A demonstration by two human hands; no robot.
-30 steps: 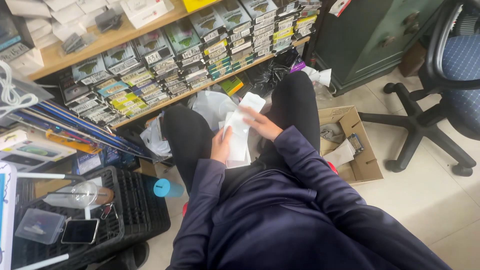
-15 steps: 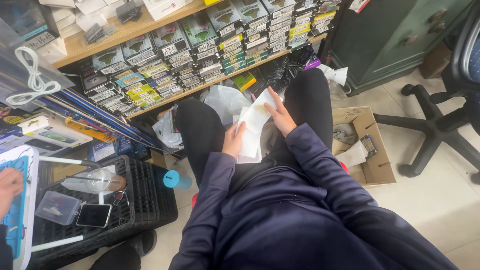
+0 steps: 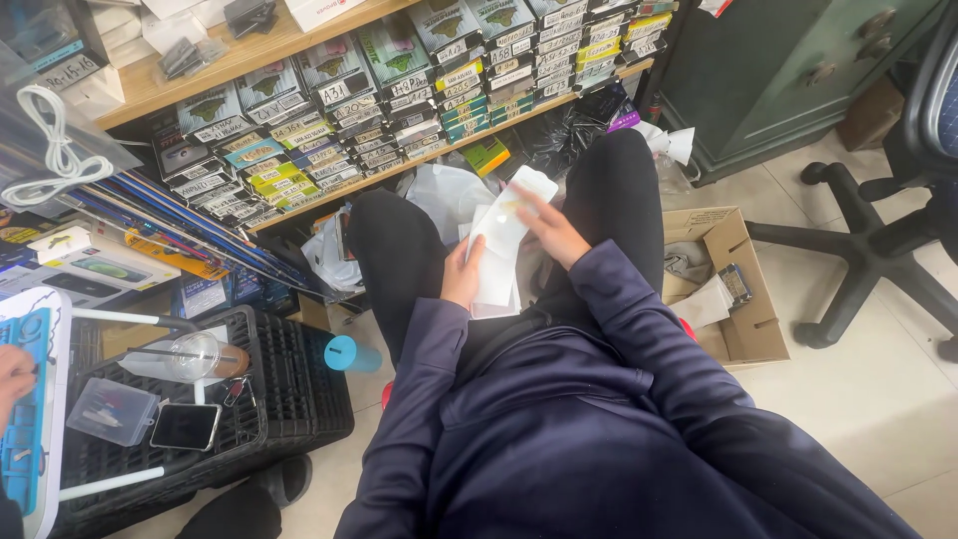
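I sit with black-trousered knees apart, in a dark blue long-sleeved top. My left hand (image 3: 463, 271) grips the lower edge of a flat white packet (image 3: 504, 240) held over my lap. My right hand (image 3: 548, 228) rests on the packet's upper part, fingers spread across its face near a small yellow mark. More white sheets or packets lie under it, between my thighs.
Wooden shelves (image 3: 249, 55) ahead hold rows of small labelled boxes. A black crate (image 3: 289, 384) at left carries a clear cup, a phone and a small plastic box. A cardboard box (image 3: 743, 299) lies at right, an office chair base (image 3: 868, 260) beyond. Another person's hand (image 3: 12, 377) shows at far left.
The view has shifted slightly. Both hands stay on the white packet, and my right hand has slid a little along its upper face.
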